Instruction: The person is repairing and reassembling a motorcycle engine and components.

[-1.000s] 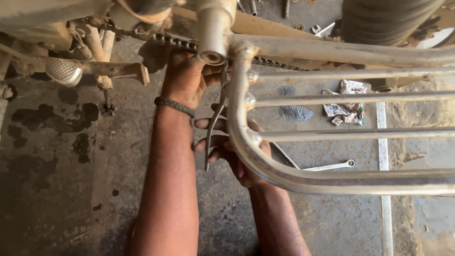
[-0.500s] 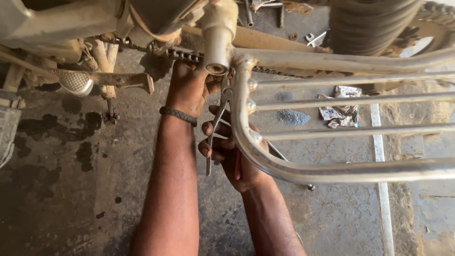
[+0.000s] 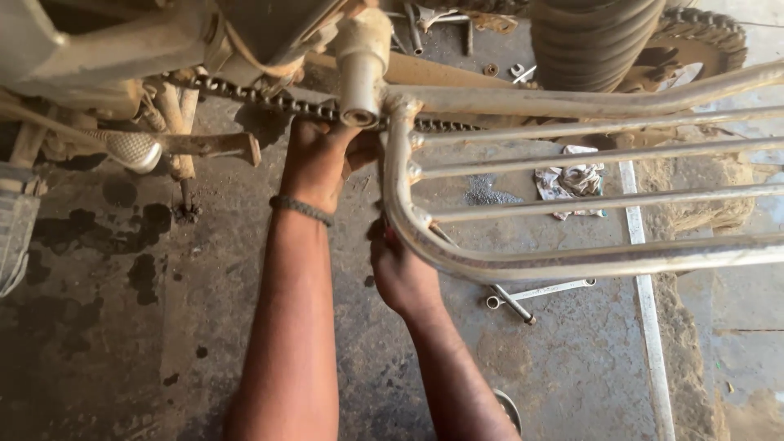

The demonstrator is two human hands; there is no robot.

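My left hand (image 3: 317, 159) reaches up under the motorcycle's drive chain (image 3: 269, 100), at the joint where a pale metal tube (image 3: 362, 69) meets the steel guard rail (image 3: 523, 265). Its fingertips are hidden behind the chain and tube. It wears a dark braided wristband (image 3: 302, 210). My right hand (image 3: 400, 273) is lower, pressed beneath the curved corner of the rail with its fingers curled upward. The rail hides the flat spanner it held a moment ago.
A footpeg and lever (image 3: 135, 147) jut out at the left. The rear tyre (image 3: 592, 41) and sprocket are at the top right. On the stained concrete floor lie a spanner (image 3: 543, 290), a bar tool (image 3: 510, 302), a crumpled rag (image 3: 572, 181) and loose small parts (image 3: 518, 72).
My right hand has moved up close under the rail's corner, and the flat spanner it held upright is now out of sight. My left hand has stayed at the joint.
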